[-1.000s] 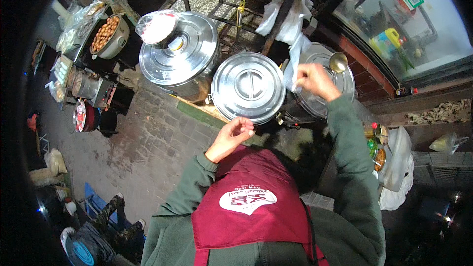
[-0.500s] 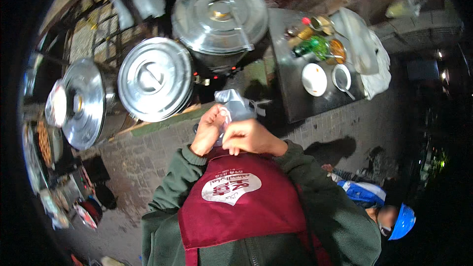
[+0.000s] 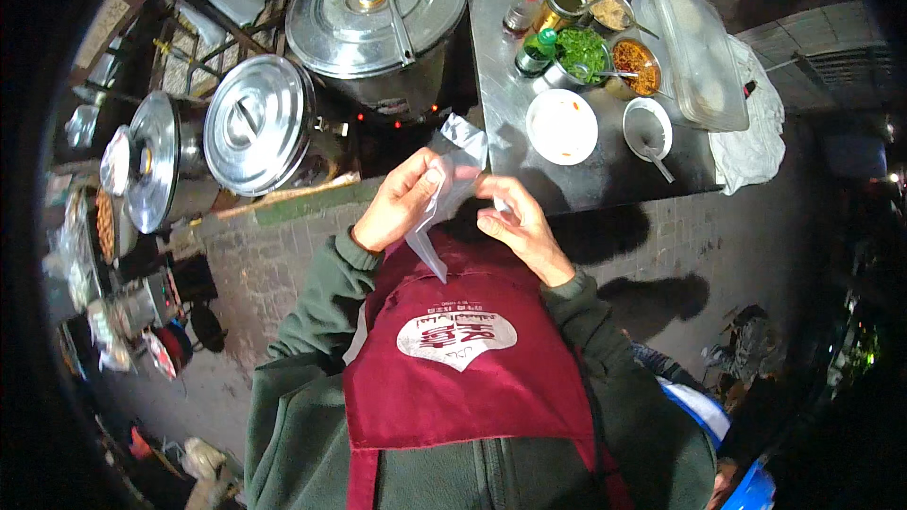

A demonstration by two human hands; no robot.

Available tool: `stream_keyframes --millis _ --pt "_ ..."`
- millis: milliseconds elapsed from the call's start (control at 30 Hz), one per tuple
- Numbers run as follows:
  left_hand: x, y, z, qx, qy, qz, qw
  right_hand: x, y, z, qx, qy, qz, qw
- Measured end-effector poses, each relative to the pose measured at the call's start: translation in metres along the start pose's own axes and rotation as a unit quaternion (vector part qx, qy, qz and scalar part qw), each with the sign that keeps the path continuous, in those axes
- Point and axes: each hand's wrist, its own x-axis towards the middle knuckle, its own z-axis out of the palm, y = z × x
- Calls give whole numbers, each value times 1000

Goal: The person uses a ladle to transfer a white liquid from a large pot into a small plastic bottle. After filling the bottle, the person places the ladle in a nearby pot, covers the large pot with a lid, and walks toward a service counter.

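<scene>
In front of my apron, my left hand [image 3: 404,200] is closed, pinching a clear plastic bag [image 3: 453,187] between thumb and fingers. A loose end of the bag hangs down over the maroon apron [image 3: 463,397]. My right hand [image 3: 527,234] is at the bag's right side, its fingers half curled and apart from the thumb. One of its fingertips shows through or behind the film. A small pale patch lies among those fingers; I cannot make out what it is.
Large lidded metal pots [image 3: 260,123] stand on the left, a ladle [image 3: 392,9] on the biggest. The steel table [image 3: 605,184] at right holds a white bowl [image 3: 562,127], a smaller bowl with a spoon [image 3: 647,129], chopped greens [image 3: 581,52], a red condiment [image 3: 635,66], bottles and a plastic container [image 3: 694,61].
My right hand has moved off to the right from the left one, and the bag is spread more between them. The view has shifted, bringing the table nearer and the person in blue toward the edge.
</scene>
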Motion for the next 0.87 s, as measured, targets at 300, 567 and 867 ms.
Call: stream_keyframes --millis 300,567,867 --pt "23 1 98 -55 9 -15 998 -3 -55 -82 -45 -151 41 987" --pt "53 4 92 128 42 -19 991 -2 -46 -88 -37 -119 35 992" --pt "56 -6 96 394 135 6 909 -13 -26 -86 -136 3 -49 990"
